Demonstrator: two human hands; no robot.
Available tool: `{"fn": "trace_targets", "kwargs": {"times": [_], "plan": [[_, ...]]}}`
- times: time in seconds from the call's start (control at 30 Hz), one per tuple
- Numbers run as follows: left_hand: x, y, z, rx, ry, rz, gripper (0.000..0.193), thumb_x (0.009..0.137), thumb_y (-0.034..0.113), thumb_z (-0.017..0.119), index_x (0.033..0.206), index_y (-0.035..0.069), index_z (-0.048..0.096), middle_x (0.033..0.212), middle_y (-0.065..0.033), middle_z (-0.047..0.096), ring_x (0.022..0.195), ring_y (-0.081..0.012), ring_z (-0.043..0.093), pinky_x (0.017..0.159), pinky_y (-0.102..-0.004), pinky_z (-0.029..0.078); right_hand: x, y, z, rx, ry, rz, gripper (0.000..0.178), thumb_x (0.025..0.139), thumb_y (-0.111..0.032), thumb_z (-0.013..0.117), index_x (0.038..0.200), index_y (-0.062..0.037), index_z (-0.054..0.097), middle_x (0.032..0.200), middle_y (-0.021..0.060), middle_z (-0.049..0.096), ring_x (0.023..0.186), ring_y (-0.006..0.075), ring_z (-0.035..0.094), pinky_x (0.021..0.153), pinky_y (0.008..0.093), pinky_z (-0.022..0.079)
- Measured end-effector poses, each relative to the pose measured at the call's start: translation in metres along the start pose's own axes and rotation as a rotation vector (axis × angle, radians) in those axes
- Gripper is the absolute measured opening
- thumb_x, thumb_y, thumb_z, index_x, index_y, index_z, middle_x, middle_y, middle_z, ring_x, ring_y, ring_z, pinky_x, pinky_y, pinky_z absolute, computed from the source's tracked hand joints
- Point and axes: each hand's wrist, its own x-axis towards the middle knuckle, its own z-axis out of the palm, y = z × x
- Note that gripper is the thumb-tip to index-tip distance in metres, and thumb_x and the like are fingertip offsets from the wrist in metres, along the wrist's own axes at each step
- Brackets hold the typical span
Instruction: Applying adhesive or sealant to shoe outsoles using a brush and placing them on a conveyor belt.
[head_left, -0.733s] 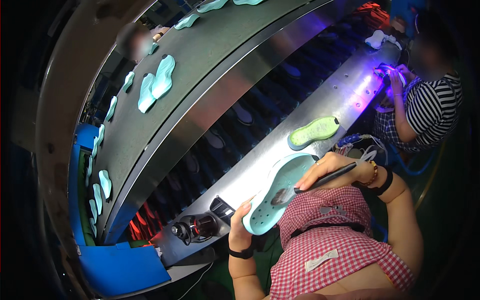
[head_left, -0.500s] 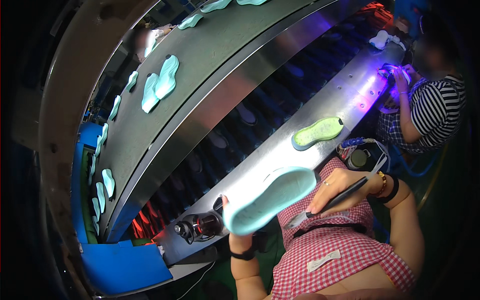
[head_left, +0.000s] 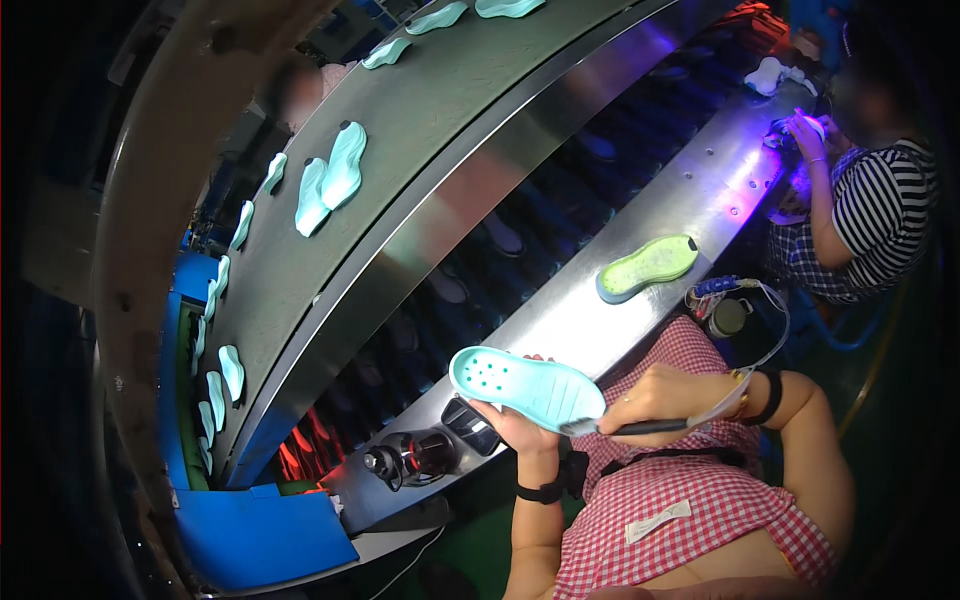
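Observation:
My left hand [head_left: 516, 430] grips a light blue shoe sole [head_left: 525, 385] from below, its fingers curled round the far edge. The sole's hollow side faces up, with small holes at the far-left end and cross grooves toward the other end. My right hand [head_left: 663, 400] is closed round a black-handled brush [head_left: 650, 427] fed by a clear tube. The brush's bristles touch or nearly touch the sole's near right end. Beyond my right hand, a yellow-green sole [head_left: 648, 270] with a grey-blue rim lies on the metal bench [head_left: 570, 325].
A dark phone-like slab [head_left: 470, 424] and a dark bottle [head_left: 425, 455] lie on the bench at left. Past it runs a conveyor belt [head_left: 400, 140] carrying several light blue soles. A jar [head_left: 728, 318] stands by my right knee. A co-worker [head_left: 880, 210] sits at the right under violet light.
The sole has turned in my left hand and now lies flatter, its holes and grooves showing. The brush has come up from my lap to the sole's near end.

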Motion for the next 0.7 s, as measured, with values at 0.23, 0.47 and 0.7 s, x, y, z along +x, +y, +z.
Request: {"fn": "trace_targets", "kwargs": {"times": [0.23, 0.47, 0.7], "plan": [[-0.006, -0.014, 0.032, -0.049, -0.109, -0.008, 0.075, 0.082, 0.068, 0.027, 0.123, 0.006, 0.041, 0.101, -0.0144, 0.055, 0.095, -0.0286, 0.052, 0.093, -0.0458, 0.037, 0.02, 0.007, -0.008, 0.278, 0.313, 0.083, 0.017, 0.073, -0.01, 0.066, 0.088, -0.0018, 0.065, 0.075, 0.0146, 0.064, 0.065, 0.0223, 0.063, 0.06, 0.0273, 0.048], [-0.009, 0.007, 0.033, -0.114, -0.076, 0.079, 0.076, 0.081, 0.069, 0.026, 0.121, 0.007, 0.044, 0.103, -0.0134, 0.056, 0.097, -0.028, 0.054, 0.094, -0.0451, 0.036, 0.008, 0.01, -0.011, 0.436, 0.316, 0.219, 0.019, 0.075, -0.008, 0.066, 0.092, -0.0008, 0.065, 0.073, 0.0082, 0.065, 0.061, 0.0098, 0.06, 0.057, 0.0211, 0.046], [-0.003, 0.025, 0.04, 0.015, -0.205, 0.2, 0.075, 0.08, 0.069, 0.031, 0.124, 0.01, 0.043, 0.108, -0.0151, 0.055, 0.1, -0.0306, 0.053, 0.094, -0.0479, 0.037, -0.001, 0.022, -0.012, 0.683, 0.089, 0.189, 0.019, 0.073, -0.008, 0.068, 0.092, -0.0041, 0.067, 0.093, 0.011, 0.062, 0.087, 0.0181, 0.058, 0.08, 0.029, 0.045]]}}
